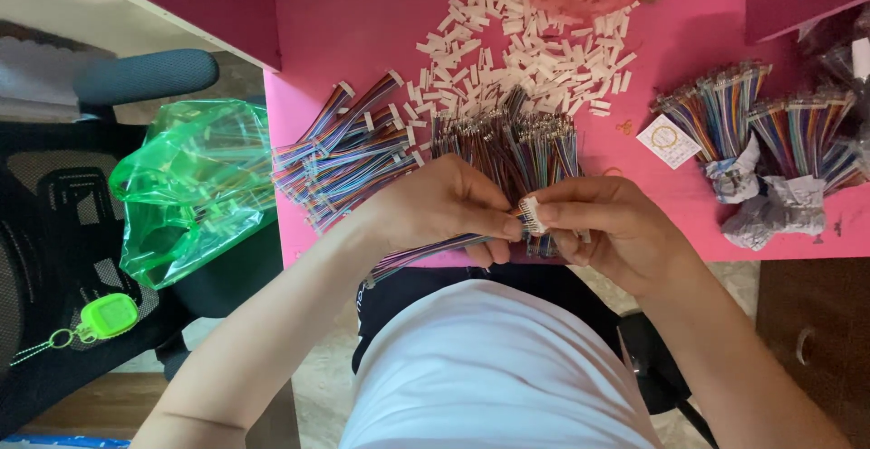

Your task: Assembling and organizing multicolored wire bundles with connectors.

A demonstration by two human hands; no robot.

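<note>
At the pink worktop's [362, 14] near edge, left hand [444, 209] grasps a ribbon cable [426, 254]; right hand [603, 227] pinches its white connector [531, 214].

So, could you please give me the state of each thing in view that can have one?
Left hand: grip shut on wire bundle.
Right hand: grip shut on white connector.
White connector: pinched between both hands, at the wire ends.
Finished cables: piled loose on the pink table.
Loose connectors: scattered in a heap.
Wrapped bundles: bound at their base, lying flat.
Green bag: open, hanging off the table edge.
</note>
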